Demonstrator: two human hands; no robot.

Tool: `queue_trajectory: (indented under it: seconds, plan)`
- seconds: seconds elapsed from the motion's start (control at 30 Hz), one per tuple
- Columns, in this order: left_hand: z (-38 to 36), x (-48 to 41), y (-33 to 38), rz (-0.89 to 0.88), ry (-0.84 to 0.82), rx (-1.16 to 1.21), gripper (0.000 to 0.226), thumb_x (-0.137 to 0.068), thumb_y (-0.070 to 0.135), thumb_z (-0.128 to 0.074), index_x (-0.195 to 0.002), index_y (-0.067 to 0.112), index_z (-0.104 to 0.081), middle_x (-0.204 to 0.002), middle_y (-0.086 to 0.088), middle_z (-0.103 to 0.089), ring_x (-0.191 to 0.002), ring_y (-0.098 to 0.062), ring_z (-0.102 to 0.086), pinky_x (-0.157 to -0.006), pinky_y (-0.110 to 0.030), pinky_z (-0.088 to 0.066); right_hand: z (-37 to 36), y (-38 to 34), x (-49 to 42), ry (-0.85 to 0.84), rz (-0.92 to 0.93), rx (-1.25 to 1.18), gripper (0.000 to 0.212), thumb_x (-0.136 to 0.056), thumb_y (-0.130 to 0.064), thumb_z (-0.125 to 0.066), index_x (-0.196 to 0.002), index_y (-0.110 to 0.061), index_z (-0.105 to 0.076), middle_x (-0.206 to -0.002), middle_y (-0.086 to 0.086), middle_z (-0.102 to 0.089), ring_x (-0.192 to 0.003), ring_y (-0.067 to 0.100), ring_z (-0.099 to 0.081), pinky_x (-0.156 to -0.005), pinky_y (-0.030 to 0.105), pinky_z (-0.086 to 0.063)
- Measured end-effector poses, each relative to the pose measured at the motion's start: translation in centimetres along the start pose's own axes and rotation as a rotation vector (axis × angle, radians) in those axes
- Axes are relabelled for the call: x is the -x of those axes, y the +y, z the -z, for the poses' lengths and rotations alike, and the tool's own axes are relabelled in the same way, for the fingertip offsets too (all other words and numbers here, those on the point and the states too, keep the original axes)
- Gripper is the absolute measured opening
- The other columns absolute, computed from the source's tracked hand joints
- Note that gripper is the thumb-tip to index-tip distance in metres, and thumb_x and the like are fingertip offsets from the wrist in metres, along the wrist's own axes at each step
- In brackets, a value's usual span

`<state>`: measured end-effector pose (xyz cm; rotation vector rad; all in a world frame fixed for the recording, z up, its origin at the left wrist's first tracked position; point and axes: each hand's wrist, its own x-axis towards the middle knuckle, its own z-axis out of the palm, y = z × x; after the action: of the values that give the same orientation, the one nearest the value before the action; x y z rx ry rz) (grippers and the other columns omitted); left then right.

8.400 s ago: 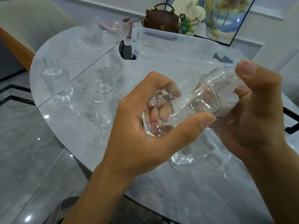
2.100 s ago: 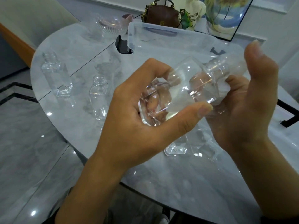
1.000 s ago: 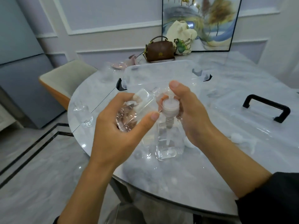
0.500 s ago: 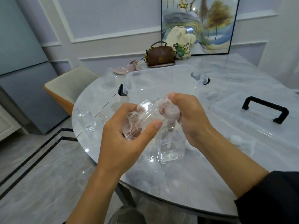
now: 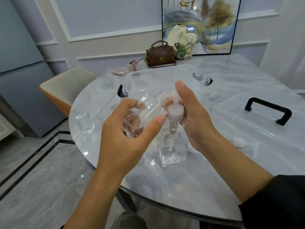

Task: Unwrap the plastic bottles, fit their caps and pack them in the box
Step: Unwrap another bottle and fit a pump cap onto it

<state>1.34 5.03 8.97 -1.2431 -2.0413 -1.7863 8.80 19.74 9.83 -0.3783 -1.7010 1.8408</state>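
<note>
The marble desk (image 5: 181,187) is carrying a clear box (image 5: 148,80) at 12 o'clock, a black-handled lid (image 5: 239,116) at 3 o'clock, and an uncapped bottle (image 5: 83,123) at 9 o'clock.

Grey marble bench (image 5: 181,187) with a rounded edge. At the back of it there's a brown handbag (image 5: 160,56) sitting upright, and a cream tote (image 5: 181,40) just beside it on the right with a green cartoon print on the front. Behind both, a big framed painting (image 5: 206,19) stands against the wall: trees, deer, blue swirls. Left of the handbag is a small pink thing (image 5: 122,71), can't tell what exactly. Off the bench's left edge: a chair (image 5: 66,83) with a cream seat and orange side, a tall grey cabinet (image 5: 21,96), and a glossy grey floor (image 5: 41,187) with black inlay lines.
</note>
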Motion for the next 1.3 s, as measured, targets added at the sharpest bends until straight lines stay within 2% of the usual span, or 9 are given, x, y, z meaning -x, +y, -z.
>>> queue_trajectory:
  seconds: [0.17, 0.27, 0.4, 0.53, 0.63, 0.8, 0.93, 1.07, 1.3]
  plan:
    - [0.0, 0.4, -0.4, 0.01, 0.007, 0.012, 0.038, -0.083, 0.047, -0.082, -0.103, 0.02, -0.065, -0.087, 0.0, -0.07, -0.075, -0.022, -0.069, -0.062, -0.025, -0.057, -0.3, 0.0, 0.1, 0.018, 0.079, 0.026, 0.043, -0.086, -0.05, -0.053, -0.058, -0.021, -0.068, -0.064, -0.002, -0.065, -0.062, 0.01, -0.059, -0.062, 0.019, -0.047]
    - [-0.2, 0.7, -0.5, 0.024, -0.002, 0.046, 0.037, -0.082, 0.044, -0.082, -0.102, 0.017, -0.065, -0.089, 0.003, -0.07, -0.077, -0.018, -0.071, -0.063, -0.018, -0.055, -0.4, 0.0, 0.2, 0.037, 0.133, 0.039, 0.041, -0.088, -0.04, -0.053, -0.054, -0.02, -0.065, -0.057, 0.0, -0.06, -0.053, 0.017, -0.052, -0.045, 0.018, -0.042]
    - [-0.3, 0.9, -1.2, 0.014, 0.002, 0.049, 0.041, -0.083, 0.045, -0.083, -0.105, 0.015, -0.066, -0.096, 0.006, -0.07, -0.085, -0.014, -0.071, -0.069, -0.014, -0.055, -0.5, 0.2, 0.2, 0.033, 0.154, 0.064, 0.044, -0.095, -0.029, -0.055, -0.056, -0.008, -0.058, -0.053, -0.005, -0.059, -0.049, 0.021, -0.047, -0.044, 0.02, -0.041]
    - [-0.2, 0.9, -1.5, -0.004, 0.024, 0.066, 0.038, -0.083, 0.045, -0.079, -0.103, 0.015, -0.066, -0.091, 0.002, -0.069, -0.079, -0.019, -0.069, -0.067, -0.016, -0.054, -0.6, 0.3, 0.2, 0.015, 0.154, 0.079, 0.05, -0.092, -0.041, -0.053, -0.066, 0.001, -0.063, -0.062, 0.006, -0.061, -0.051, 0.015, -0.05, -0.045, 0.014, -0.04]
    - [-0.3, 0.7, -1.5, -0.017, 0.032, 0.09, 0.038, -0.084, 0.045, -0.078, -0.103, 0.015, -0.065, -0.089, 0.002, -0.068, -0.076, -0.017, -0.069, -0.066, -0.015, -0.053, -0.7, 0.4, 0.1, 0.018, 0.115, 0.084, 0.057, -0.093, -0.051, -0.052, -0.064, -0.004, -0.065, -0.062, 0.0, -0.064, -0.055, 0.005, -0.055, -0.051, 0.01, -0.042]
    - [-0.8, 1.0, -1.4, -0.022, 0.053, 0.117, 0.04, -0.084, 0.045, -0.077, -0.104, 0.013, -0.064, -0.089, 0.004, -0.066, -0.074, -0.016, -0.066, -0.064, -0.015, -0.051, -0.9, 0.1, 0.1, 0.023, 0.076, 0.057, 0.046, -0.085, -0.055, -0.052, -0.054, -0.024, -0.067, -0.062, -0.002, -0.066, -0.056, 0.004, -0.058, -0.053, 0.009, -0.043]
    - [-1.3, 1.3, -2.0, -0.013, 0.051, 0.127, 0.037, -0.088, 0.042, -0.081, -0.105, 0.014, -0.064, -0.086, 0.0, -0.066, -0.073, -0.024, -0.066, -0.064, -0.033, -0.057, -0.7, 0.1, -0.1, 0.025, 0.068, 0.039, 0.04, -0.083, -0.046, -0.055, -0.053, -0.024, -0.067, -0.062, 0.001, -0.063, -0.059, 0.012, -0.057, -0.051, 0.017, -0.046]
    - [-1.4, 1.4, -2.1, -0.001, 0.024, 0.155, 0.031, -0.086, 0.033, -0.08, -0.104, 0.013, -0.065, -0.088, 0.004, -0.07, -0.079, -0.016, -0.07, -0.069, -0.017, -0.054, -0.7, -0.1, 0.0, 0.004, 0.067, 0.027, 0.042, -0.086, -0.034, -0.055, -0.046, -0.024, -0.064, -0.052, -0.005, -0.057, -0.047, 0.016, -0.049, -0.047, 0.027, -0.042]
    - [-1.3, 1.4, -2.0, -0.011, 0.045, 0.14, 0.035, -0.086, 0.036, -0.08, -0.105, 0.011, -0.064, -0.091, 0.007, -0.069, -0.081, -0.013, -0.07, -0.069, -0.012, -0.052, -0.8, -0.2, 0.1, 0.003, 0.078, 0.054, 0.053, -0.098, -0.031, -0.057, -0.045, -0.027, -0.063, -0.052, -0.009, -0.055, -0.051, 0.012, -0.049, -0.049, 0.019, -0.043]
